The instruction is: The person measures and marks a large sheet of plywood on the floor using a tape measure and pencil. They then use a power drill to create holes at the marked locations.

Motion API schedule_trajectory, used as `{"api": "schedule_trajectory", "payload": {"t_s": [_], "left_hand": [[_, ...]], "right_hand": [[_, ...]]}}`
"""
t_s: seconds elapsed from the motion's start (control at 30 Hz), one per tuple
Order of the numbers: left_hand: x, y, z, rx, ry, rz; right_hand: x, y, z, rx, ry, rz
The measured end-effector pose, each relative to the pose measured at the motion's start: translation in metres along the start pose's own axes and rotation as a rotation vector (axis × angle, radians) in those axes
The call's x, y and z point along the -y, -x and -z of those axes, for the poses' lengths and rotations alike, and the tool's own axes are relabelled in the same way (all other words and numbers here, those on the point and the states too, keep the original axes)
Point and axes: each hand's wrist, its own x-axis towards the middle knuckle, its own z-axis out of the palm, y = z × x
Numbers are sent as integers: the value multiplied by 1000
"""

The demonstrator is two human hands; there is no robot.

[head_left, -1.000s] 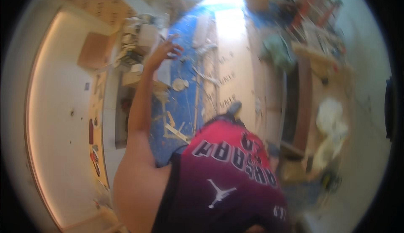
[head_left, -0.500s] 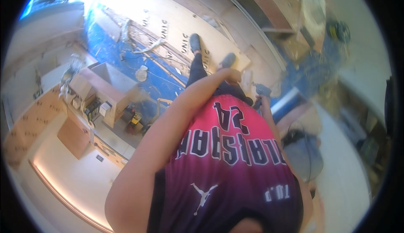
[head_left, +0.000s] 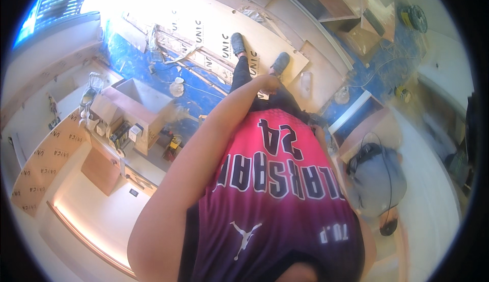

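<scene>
My left hand is in front of my thighs, its fingers curled; what they hold, if anything, I cannot make out. My right hand is low by my right hip, partly hidden by my shirt. It is closed round a dark grey power drill, whose shape shows more plainly in the earlier frame. Beyond my hands, my grey shoes stand on a plywood sheet. A pale, elongated container lies on the boards to the right of my feet.
Blue sheeting covers the floor, with wood strips and scraps on it. An open box-shaped cabinet stands left, tools beside it. To the right are a panel with a white edge and a grey rounded shape with a black cord. A cable reel lies far right.
The drill in my right hand has come down and back toward my hip. My left hand has moved slightly left and away from my body. The view has shifted a little.
</scene>
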Motion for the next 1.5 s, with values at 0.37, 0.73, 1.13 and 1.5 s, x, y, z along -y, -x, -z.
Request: {"api": "schedule_trajectory", "payload": {"t_s": [0.37,0.73,1.13,1.5], "left_hand": [[-24,55,14,-117,-809,-676],[5,107,7,-153,134,-48],[-15,150,-21,-223,-367,-254],[-6,153,-23,-145,350,-183]], "right_hand": [[29,-24,-9,119,97,182],[73,-34,-24,96,55,25],[48,-86,2,150,62,-1],[55,-44,-19,115,228,47]]}}
